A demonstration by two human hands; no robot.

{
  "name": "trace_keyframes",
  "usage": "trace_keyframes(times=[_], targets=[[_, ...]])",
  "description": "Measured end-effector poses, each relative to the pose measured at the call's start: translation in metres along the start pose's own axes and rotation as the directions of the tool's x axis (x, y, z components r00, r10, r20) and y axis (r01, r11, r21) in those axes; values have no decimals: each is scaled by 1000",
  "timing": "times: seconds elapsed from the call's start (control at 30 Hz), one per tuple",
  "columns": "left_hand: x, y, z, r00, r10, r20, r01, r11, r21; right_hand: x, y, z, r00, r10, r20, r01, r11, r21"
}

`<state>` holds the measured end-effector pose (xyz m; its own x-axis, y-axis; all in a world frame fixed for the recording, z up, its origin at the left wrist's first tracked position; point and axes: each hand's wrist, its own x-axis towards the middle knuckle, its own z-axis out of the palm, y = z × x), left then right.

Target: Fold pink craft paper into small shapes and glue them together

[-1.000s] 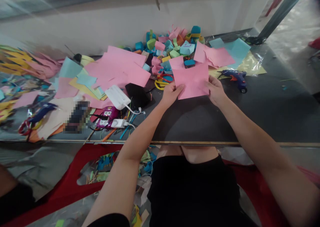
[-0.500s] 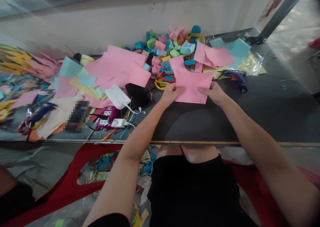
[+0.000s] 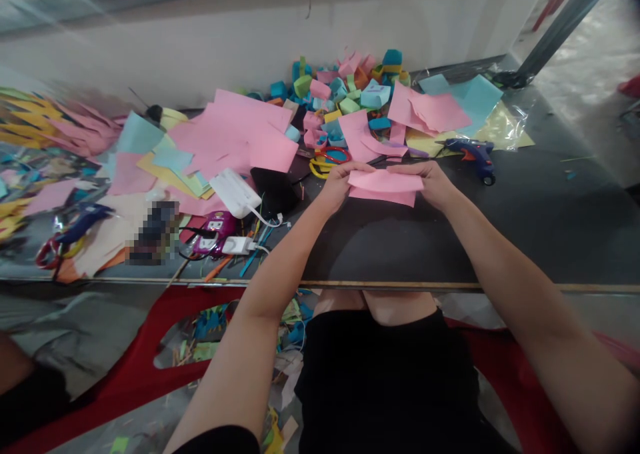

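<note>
A pink paper sheet (image 3: 384,186) lies folded over on itself on the dark table (image 3: 390,241), held at both ends. My left hand (image 3: 339,182) pinches its left edge with fingers curled over the top. My right hand (image 3: 434,182) grips the right edge the same way. Just behind the sheet lie red-and-yellow scissors (image 3: 325,161) and loose pink sheets (image 3: 365,141).
A blue glue gun (image 3: 474,154) lies to the right. A heap of folded coloured paper pieces (image 3: 350,87) sits at the back. More pink, blue and yellow sheets (image 3: 235,134), a white power bank (image 3: 235,193), a black pouch (image 3: 275,191) and cables are on the left.
The pink sheet stood open and upright a second ago; my hands have folded its top half down toward me, so it now lies as a narrow doubled strip.
</note>
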<state>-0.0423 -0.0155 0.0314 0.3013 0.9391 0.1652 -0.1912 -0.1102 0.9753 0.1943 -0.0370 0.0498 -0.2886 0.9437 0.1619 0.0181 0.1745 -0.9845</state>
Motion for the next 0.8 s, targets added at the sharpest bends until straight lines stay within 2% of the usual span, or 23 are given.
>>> trace_keyframes(times=[0.07, 0.13, 0.23, 0.3, 0.37, 0.43, 0.53, 0.63, 0.7, 0.8], targets=[[0, 3, 0, 1000, -25, 3, 25, 999, -29, -1, -3, -4, 999, 30, 43, -31, 999, 20], [0, 5, 0, 999, -43, 5, 43, 997, -67, -3, -9, -10, 988, 71, 134, -76, 996, 36], [-1, 8, 0, 999, -53, 9, 53, 994, -92, -7, -21, -16, 940, 150, 307, -198, 971, 132], [-3, 11, 1, 997, -67, 49, 70, 995, -72, -9, -28, -14, 929, 200, 311, -287, 921, 264], [-5, 15, 2, 988, -92, 126, 95, 995, -25, -9, -31, -6, 917, 278, 287, -364, 878, 311], [-8, 17, 5, 970, -116, 214, 113, 993, 29, -9, -29, 6, 892, 364, 269, -420, 887, 193], [-11, 18, 11, 951, -128, 281, 114, 991, 65, -12, -23, 23, 841, 428, 330, -466, 884, 42], [-9, 11, 14, 978, -94, 187, 90, 996, 28, -15, -18, 32, 837, 436, 332, -472, 881, 33], [-5, 4, 14, 994, -79, 80, 79, 997, 1, -15, -15, 33, 874, 409, 261, -445, 891, 92], [1, -5, 12, 993, -116, -29, 117, 993, 8, -11, -10, 31, 934, 348, 84, -358, 913, 194]])
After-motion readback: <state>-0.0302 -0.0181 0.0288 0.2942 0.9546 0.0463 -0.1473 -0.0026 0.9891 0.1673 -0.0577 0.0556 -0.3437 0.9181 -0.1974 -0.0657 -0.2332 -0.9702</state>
